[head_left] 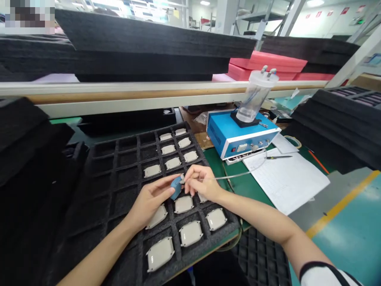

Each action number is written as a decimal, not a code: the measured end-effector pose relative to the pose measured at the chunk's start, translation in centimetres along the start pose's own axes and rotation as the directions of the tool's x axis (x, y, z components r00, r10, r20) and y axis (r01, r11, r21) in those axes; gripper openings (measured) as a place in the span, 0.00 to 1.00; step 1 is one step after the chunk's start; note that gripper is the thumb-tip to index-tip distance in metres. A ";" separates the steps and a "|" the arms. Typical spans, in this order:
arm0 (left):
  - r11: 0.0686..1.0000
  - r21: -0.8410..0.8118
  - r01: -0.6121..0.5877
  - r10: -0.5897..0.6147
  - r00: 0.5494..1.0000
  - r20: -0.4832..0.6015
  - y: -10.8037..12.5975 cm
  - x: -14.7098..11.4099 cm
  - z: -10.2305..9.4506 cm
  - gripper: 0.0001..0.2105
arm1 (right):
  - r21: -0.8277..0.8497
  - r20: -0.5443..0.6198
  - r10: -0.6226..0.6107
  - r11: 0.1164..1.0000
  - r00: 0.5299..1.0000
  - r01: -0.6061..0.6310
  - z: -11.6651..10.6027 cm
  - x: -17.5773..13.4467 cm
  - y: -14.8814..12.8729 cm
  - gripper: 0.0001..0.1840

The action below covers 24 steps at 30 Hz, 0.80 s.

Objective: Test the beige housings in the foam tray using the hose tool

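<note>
My left hand (147,201) grips a blue piece (176,188) between thumb and fingers, held above the black compartmented tray (125,176), where pale squarish pieces (183,204) lie in several of the compartments. My right hand (205,183) meets it at the piece's upper edge, fingers pinched on a clear tube (235,176) — tip too small to make out. The tube runs to the front of a blue box (220,123) on the green tabletop (216,161) — papers (291,182) lie just beside the box.
</note>
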State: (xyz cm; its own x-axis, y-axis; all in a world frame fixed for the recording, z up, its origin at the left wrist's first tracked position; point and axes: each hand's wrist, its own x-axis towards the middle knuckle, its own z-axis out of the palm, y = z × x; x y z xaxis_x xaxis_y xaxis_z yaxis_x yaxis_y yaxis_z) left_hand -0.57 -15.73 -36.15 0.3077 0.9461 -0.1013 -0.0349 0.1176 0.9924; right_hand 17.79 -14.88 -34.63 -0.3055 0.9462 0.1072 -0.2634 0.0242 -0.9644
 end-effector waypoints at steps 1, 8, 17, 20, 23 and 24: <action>1.000 -0.002 0.002 -0.002 1.000 -0.003 0.0 0.0 0.0 0.19 | 0.004 0.003 0.001 1.000 1.000 -0.001 0.0 0.0 0.0 0.02; 1.000 -0.021 -0.011 0.011 1.000 0.003 0.0 0.0 0.0 0.18 | 0.000 0.000 -0.012 1.000 1.000 0.012 -0.1 0.0 0.2 0.03; 0.999 -0.045 -0.016 0.016 1.000 0.009 0.4 -0.1 0.3 0.17 | -0.009 0.012 -0.019 1.000 1.000 0.019 -0.2 -0.1 0.3 0.03; 0.999 -0.044 -0.013 0.014 1.000 0.011 0.4 -0.2 0.3 0.17 | -0.015 0.012 -0.018 1.000 1.000 0.018 -0.2 -0.1 0.3 0.03; 0.999 -0.046 -0.008 0.008 1.000 0.008 0.4 -0.2 0.3 0.17 | -0.020 0.006 -0.013 1.000 1.000 0.013 -0.1 -0.2 0.2 0.03; 0.999 -0.047 -0.007 0.008 1.000 0.010 0.4 -0.2 0.3 0.17 | -0.022 0.005 -0.011 1.000 1.000 0.011 -0.1 -0.2 0.1 0.03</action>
State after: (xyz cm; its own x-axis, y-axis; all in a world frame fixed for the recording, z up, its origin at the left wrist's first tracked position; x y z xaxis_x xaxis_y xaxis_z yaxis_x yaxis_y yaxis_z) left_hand -0.35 -15.93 -35.71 0.3169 0.9439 -0.0929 -0.0814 0.1246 0.9889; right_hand 17.91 -14.99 -34.79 -0.3073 0.9441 0.1190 -0.2470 0.0417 -0.9681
